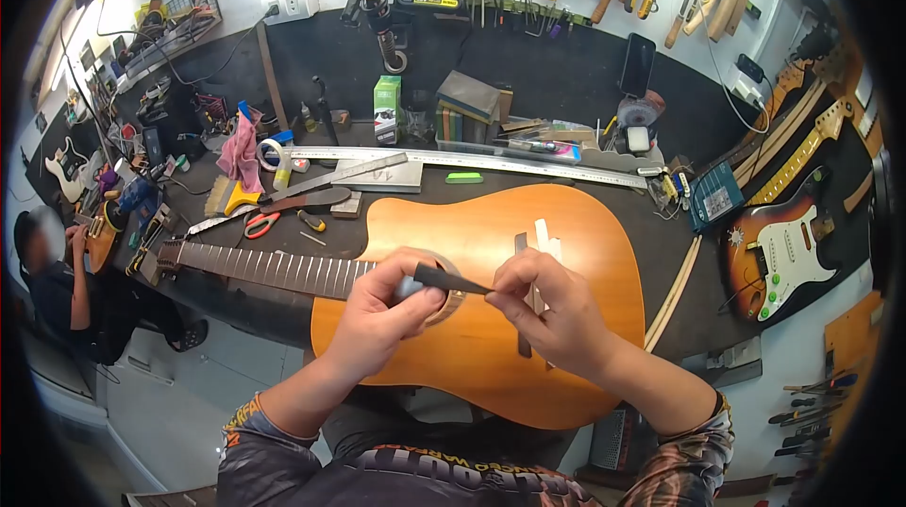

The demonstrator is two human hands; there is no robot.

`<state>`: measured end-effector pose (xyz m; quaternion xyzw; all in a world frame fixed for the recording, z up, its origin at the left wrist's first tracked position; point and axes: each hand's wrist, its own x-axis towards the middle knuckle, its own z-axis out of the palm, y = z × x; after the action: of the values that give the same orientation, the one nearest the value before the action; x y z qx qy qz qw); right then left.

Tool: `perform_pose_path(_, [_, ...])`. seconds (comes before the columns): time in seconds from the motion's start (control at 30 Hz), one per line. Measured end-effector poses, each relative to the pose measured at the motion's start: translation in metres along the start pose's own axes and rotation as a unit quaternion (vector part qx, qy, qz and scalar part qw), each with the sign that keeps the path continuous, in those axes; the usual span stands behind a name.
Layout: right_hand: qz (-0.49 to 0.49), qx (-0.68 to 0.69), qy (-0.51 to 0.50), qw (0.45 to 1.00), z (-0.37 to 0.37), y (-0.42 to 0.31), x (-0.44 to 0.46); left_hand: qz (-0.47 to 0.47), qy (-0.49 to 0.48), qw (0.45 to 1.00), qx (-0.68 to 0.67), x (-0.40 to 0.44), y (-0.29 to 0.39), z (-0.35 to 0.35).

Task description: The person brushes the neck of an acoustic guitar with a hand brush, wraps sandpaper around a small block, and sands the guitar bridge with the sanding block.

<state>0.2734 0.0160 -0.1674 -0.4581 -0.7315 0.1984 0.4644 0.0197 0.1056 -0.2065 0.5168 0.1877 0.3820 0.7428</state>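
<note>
An acoustic guitar (481, 219) with an orange-brown top lies on the bench, its fretted neck (269, 264) pointing left. Above its soundhole, my left hand (382, 313) is closed on the wide end of a thin dark strip (448, 278), whose material I cannot make out. The fingertips of my right hand (552, 309) pinch the narrow end of that strip. A pale bluish thing (408, 288) shows beside my left fingers, partly hidden. Under my right hand, the dark bridge (524, 345) is partly covered, with white pieces (547, 241) around it.
Behind the guitar lie a long metal ruler (472, 162), a green marker-like piece (463, 177), red-handled scissors (261, 224) and a tape roll (274, 156). A sunburst electric guitar (779, 257) lies at the right. Another person (71, 271) sits at the far left holding an instrument.
</note>
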Motion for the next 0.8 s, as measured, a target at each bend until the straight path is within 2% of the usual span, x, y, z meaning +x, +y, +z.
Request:
perform_pose_path(0.03, [-0.026,-0.020,0.008,0.999,0.000,0.004,0.000,0.126,0.008,0.982,0.141,0.005,0.003,0.000])
perform_pose_path(0.07, [-0.054,-0.040,0.017,0.998,-0.001,0.011,0.002,0.247,0.014,0.928,0.277,0.011,0.007,0.001])
perform_pose_path(0.1, [-0.079,-0.058,0.025,0.995,-0.001,0.014,0.002,0.357,0.020,0.842,0.404,0.012,0.008,0.003])
perform_pose_path(0.13, [-0.118,-0.104,0.030,0.987,-0.002,0.013,0.000,0.370,0.063,0.817,0.437,0.006,0.010,0.007])
perform_pose_path(0.23, [-0.227,-0.221,0.045,0.947,-0.006,0.016,0.003,0.502,0.015,0.661,0.557,0.001,0.006,-0.012])
perform_pose_path(0.27, [-0.245,-0.240,0.048,0.938,-0.005,0.019,0.002,0.512,0.023,0.667,0.541,0.001,0.001,-0.013])
perform_pose_path(0.37, [-0.261,-0.281,0.044,0.922,0.001,0.013,-0.001,0.558,0.004,0.621,0.550,-0.001,0.010,-0.012])
perform_pose_path(0.47, [-0.286,-0.303,0.055,0.907,0.009,0.000,0.000,0.556,0.002,0.624,0.549,-0.009,0.012,-0.011])
perform_pose_path(0.7, [-0.314,-0.351,0.043,0.881,0.017,-0.028,-0.011,0.521,0.009,0.683,0.511,-0.033,0.005,-0.009])
perform_pose_path(0.77, [-0.197,-0.232,0.015,0.953,0.023,-0.036,-0.014,0.485,0.020,0.712,0.507,-0.046,0.015,0.003])
perform_pose_path(0.8, [-0.135,-0.168,0.000,0.977,0.027,-0.040,-0.016,0.420,0.026,0.785,0.455,-0.048,0.016,0.009])
